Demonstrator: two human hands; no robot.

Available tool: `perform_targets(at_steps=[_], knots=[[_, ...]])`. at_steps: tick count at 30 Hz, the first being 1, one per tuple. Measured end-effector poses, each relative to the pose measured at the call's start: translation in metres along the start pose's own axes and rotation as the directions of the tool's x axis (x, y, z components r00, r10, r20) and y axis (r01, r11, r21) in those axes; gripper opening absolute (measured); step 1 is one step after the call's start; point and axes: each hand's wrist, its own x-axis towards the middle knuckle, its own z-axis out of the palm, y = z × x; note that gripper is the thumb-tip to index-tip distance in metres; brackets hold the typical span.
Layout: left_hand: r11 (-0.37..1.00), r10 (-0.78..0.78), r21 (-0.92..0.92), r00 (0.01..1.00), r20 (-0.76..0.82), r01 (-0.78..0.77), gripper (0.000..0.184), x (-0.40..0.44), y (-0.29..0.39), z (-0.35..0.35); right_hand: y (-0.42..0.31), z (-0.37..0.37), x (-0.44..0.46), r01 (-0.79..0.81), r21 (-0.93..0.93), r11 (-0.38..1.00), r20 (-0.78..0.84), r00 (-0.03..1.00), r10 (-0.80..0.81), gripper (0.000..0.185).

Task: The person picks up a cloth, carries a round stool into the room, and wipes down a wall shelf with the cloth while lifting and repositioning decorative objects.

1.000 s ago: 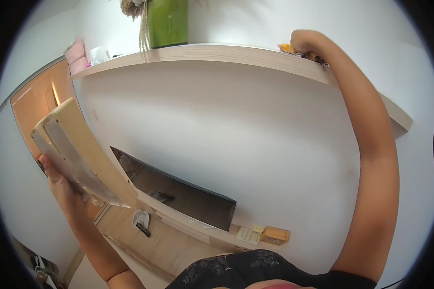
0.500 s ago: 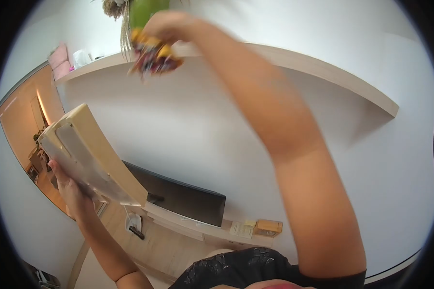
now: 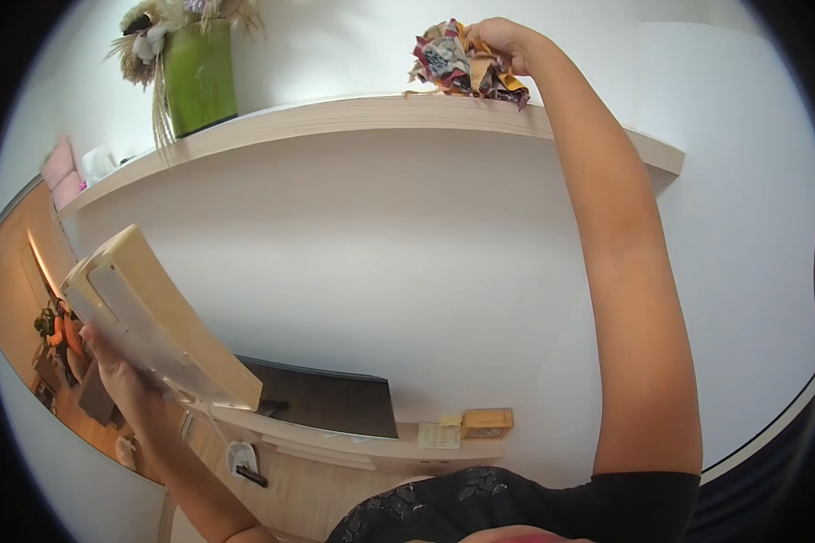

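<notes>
My right hand (image 3: 505, 43) is closed on a bunched multicoloured cloth (image 3: 466, 63), which touches the top of the wall shelf (image 3: 335, 116) right of its middle. On the left, my left hand (image 3: 122, 376) grips a cream, box-like object (image 3: 167, 321) with a greyish face, held tilted below the shelf and away from the wall. Its thumb shows at the object's left edge, while the other fingers are mostly hidden. A green vase (image 3: 199, 80) with dried flowers stands on the shelf, left of the cloth.
Pink items (image 3: 62, 172) and a white item (image 3: 98, 165) sit at the shelf's left end. Below are a dark television (image 3: 326, 398), a low cabinet (image 3: 380, 455) with a wooden box (image 3: 487, 423), and a dustpan (image 3: 242, 459) on the floor.
My right hand, with the cloth, swung left towards the vase and then came back right onto the shelf. The view has shifted right. My left hand still holds the cream object.
</notes>
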Motion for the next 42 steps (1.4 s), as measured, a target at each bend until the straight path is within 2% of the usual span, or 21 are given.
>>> perform_targets(at_steps=[1,3,5,7,9,11,13,16,18,19,21,23,25,27,28,29,30,35,37,40,42], knots=[[1.0,-0.005,0.0,1.0,0.001,0.005,0.061,-0.002,-0.002,0.004,0.004,-0.003,0.002,-0.004,-0.003,1.0,0.0,1.0,0.004,0.036],[0.996,-0.001,0.094,1.0,-0.02,0.003,0.064,-0.009,-0.005,0.014,0.008,-0.009,0.002,-0.041,-0.582,0.812,-0.052,0.999,0.012,0.05],[0.992,-0.024,0.121,0.999,-0.045,0.029,0.064,-0.011,-0.007,0.018,0.019,-0.016,0.026,-0.06,-0.739,0.671,-0.077,0.997,0.004,0.055],[0.987,-0.05,0.147,0.996,-0.073,0.06,0.064,-0.013,-0.012,0.021,0.022,-0.013,0.012,0.219,-0.454,0.863,0.02,0.971,-0.236,0.054],[0.997,-0.022,0.079,0.998,-0.056,0.026,0.062,-0.014,-0.018,0.024,0.01,0.001,-0.018,0.232,-0.546,0.805,0.093,0.972,-0.218,0.056],[0.997,-0.038,0.072,0.997,-0.062,0.042,0.061,-0.017,-0.019,0.029,0.006,0.012,-0.022,0.206,-0.735,0.645,0.25,0.968,-0.024,0.055],[0.997,-0.047,0.06,0.996,-0.07,0.051,0.06,-0.023,-0.017,0.033,0.007,0.019,-0.025,0.192,-0.762,0.619,0.233,0.972,-0.015,0.051],[0.995,-0.03,0.093,0.996,-0.084,0.038,0.059,-0.028,-0.018,0.036,0.016,0.028,0.001,0.258,-0.828,0.499,0.271,0.961,-0.046,0.038],[0.995,-0.022,0.1,0.999,-0.037,0.025,0.06,-0.03,-0.024,0.032,0.03,0.034,0.022,0.272,-0.888,0.371,0.189,0.951,-0.246,0.03],[0.995,-0.032,0.092,0.999,-0.019,0.033,0.06,-0.031,-0.027,0.034,0.028,0.036,0.018,0.252,-0.894,0.37,0.172,0.957,-0.235,0.03],[0.999,-0.026,0.041,0.993,-0.118,0.031,0.066,-0.034,-0.028,0.044,0.025,0.024,0.007,0.208,-0.794,0.572,-0.004,0.938,-0.347,0.031],[0.996,-0.078,0.038,0.992,-0.095,0.082,0.068,-0.041,-0.027,0.061,0.019,-0.022,-0.013,0.257,-0.737,0.625,0.024,0.934,-0.357,0.027],[0.994,-0.044,0.092,0.971,-0.235,0.067,0.071,-0.042,-0.035,0.065,0.025,-0.077,-0.043,-0.02,-0.744,0.668,-0.235,0.944,-0.233,0.019],[0.986,-0.093,0.115,0.973,-0.213,0.119,0.071,-0.041,-0.043,0.065,0.043,-0.134,-0.072,-0.312,-0.8,0.513,-0.366,0.93,-0.006,0.023],[0.993,-0.084,0.069,0.986,-0.146,0.095,0.07,-0.039,-0.049,0.065,0.068,-0.163,-0.084,-0.256,-0.754,0.604,-0.324,0.946,-0.003,0.024],[0.997,-0.071,0.021,0.994,-0.082,0.073,0.069,-0.039,-0.054,0.067,0.09,-0.198,-0.084,-0.227,-0.868,0.442,-0.256,0.967,-0.007,0.023],[0.997,-0.078,0.017,0.994,-0.082,0.079,0.069,-0.041,-0.058,0.072,0.106,-0.209,-0.096,-0.269,-0.845,0.462,-0.289,0.957,0.03,0.025],[0.984,-0.171,-0.066,0.984,-0.041,0.168,0.068,-0.038,-0.079,0.093,0.138,-0.202,-0.108,-0.391,-0.77,0.504,-0.386,0.915,0.12,0.036],[0.986,-0.162,-0.041,0.986,-0.035,0.161,0.066,-0.039,-0.083,0.105,0.137,-0.202,-0.099,-0.428,-0.821,0.377,-0.388,0.904,0.181,0.043],[0.995,-0.104,0.002,0.994,-0.043,0.105,0.064,-0.021,-0.101,0.105,0.133,-0.204,-0.097,-0.403,-0.765,0.502,-0.351,0.915,0.199,0.041],[0.998,-0.057,0.003,0.997,-0.056,0.057,0.063,-0.012,-0.11,0.113,0.132,-0.203,-0.093,-0.4,-0.781,0.479,-0.347,0.916,0.199,0.041]])
